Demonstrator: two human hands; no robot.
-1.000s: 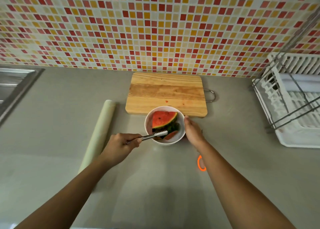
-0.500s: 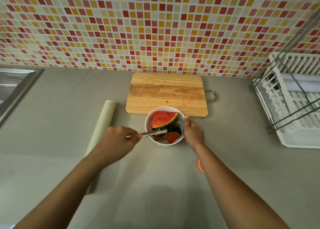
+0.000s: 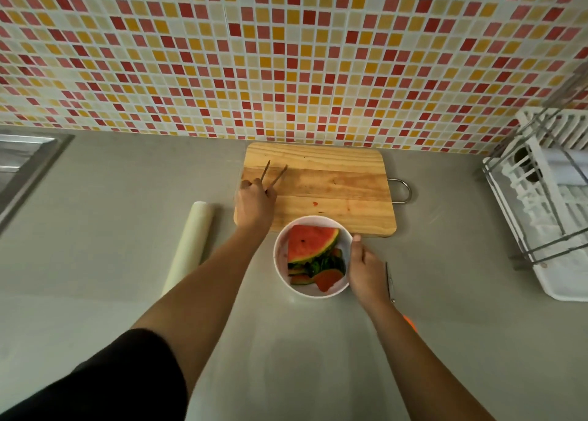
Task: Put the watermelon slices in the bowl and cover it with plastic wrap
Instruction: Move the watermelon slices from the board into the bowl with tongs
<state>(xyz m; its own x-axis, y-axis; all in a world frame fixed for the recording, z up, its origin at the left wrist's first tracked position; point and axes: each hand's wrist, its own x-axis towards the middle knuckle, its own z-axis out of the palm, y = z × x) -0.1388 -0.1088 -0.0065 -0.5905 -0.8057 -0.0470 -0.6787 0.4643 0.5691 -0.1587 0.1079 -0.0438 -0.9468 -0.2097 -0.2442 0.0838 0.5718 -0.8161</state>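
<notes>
Left hand grips tongs over the cutting board; right hand clasps the bowl of watermelon slices; no readable writing

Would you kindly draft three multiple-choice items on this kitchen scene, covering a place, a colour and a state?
1. Where is the plastic wrap roll?
A. On the counter, left of the cutting board
B. Inside the dish rack
C. On the bowl

2. What colour is the bowl?
A. Blue
B. White
C. Black

3. What state is the bowl in?
A. Empty
B. Covered with wrap
C. Uncovered, holding watermelon slices

Answers: 1 A, the roll lies on the grey counter beside the board's left edge; 2 B, its rim and wall are white; 3 C, the slices show with no film over them.
</notes>
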